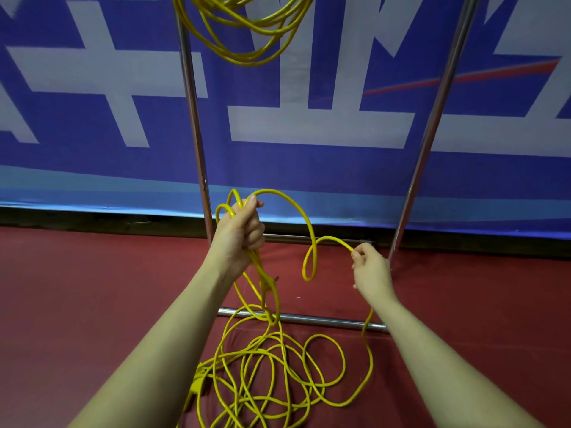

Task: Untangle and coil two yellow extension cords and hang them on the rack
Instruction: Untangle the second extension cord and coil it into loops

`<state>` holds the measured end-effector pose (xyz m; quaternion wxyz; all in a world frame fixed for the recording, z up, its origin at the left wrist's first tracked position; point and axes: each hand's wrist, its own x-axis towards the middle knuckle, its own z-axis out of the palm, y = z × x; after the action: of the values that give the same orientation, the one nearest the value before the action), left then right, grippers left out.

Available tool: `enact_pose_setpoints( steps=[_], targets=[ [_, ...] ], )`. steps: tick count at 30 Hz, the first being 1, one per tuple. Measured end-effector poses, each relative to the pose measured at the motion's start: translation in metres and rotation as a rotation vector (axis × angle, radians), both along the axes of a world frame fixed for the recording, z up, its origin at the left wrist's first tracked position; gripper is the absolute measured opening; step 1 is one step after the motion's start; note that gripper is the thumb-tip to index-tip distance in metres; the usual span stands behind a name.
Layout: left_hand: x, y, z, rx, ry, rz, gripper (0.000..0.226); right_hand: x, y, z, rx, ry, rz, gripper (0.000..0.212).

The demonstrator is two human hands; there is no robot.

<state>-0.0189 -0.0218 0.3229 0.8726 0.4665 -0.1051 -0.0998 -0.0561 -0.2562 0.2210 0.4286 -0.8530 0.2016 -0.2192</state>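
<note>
The left hand (pixel 239 233) is raised in front of the metal rack, its fingers (pixel 256 234) curled tight round a few gathered loops of the loose yellow extension cord (pixel 279 362). The loops poke out above the fist, and from there 1 strand arcs up and to the right, drops into a small hanging loop, then rises again to the right hand (pixel 369 267). That hand sits lower and to the right, its fingers (pixel 360 253) pinching the strand between thumb and forefinger. Behind the right hand the cord runs down past the wrist and out into a wide curve on the floor.

Most of this cord lies in a loose tangle of overlapping rings on the dark red floor mat (pixel 77 288), between the 2 forearms and crossing the rack's low front bar. A yellow plug (pixel 268 284) hangs on the strands just below the left hand, and a yellow socket end (pixel 197 379) lies at the left edge of the tangle.

The shiny chrome tube rack (pixel 194 118) stands against a blue banner with big white characters (pixel 309 125), its 2 uprights leaning apart toward the top. A second, coiled yellow extension cord (pixel 244 32) hangs between the uprights at the top of the view; what it hangs from is out of view.
</note>
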Motion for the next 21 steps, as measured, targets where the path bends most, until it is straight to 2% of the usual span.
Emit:
enact_pose_setpoints(
  steps=[2, 5, 8, 11, 14, 17, 21],
  targets=[
    [0.001, -0.001, 0.000, -0.047, 0.007, 0.017, 0.028, 0.002, 0.001, -0.002, 0.072, 0.048, -0.006, 0.028],
    [0.005, -0.001, 0.000, -0.106, 0.037, 0.034, 0.030, 0.002, 0.010, 0.007, 0.434, 0.016, 0.067, 0.035],
    [0.004, -0.007, -0.005, 0.011, 0.054, 0.059, 0.028, -0.002, 0.018, 0.031, 0.865, -0.084, 0.337, 0.032],
    [0.001, -0.017, -0.016, 0.112, 0.062, 0.165, 0.027, -0.008, 0.021, 0.047, 1.065, -0.062, 0.548, 0.031],
    [0.004, -0.016, -0.015, -0.009, 0.105, 0.202, 0.026, -0.011, 0.024, 0.043, 1.061, 0.008, 0.448, 0.031],
    [0.007, -0.008, -0.009, -0.127, 0.153, 0.118, 0.024, -0.009, 0.023, 0.031, 0.878, 0.030, 0.275, 0.028],
    [0.004, -0.004, -0.005, -0.139, 0.189, 0.011, 0.027, -0.008, 0.025, 0.024, 0.609, 0.016, 0.231, 0.017]
  ],
)
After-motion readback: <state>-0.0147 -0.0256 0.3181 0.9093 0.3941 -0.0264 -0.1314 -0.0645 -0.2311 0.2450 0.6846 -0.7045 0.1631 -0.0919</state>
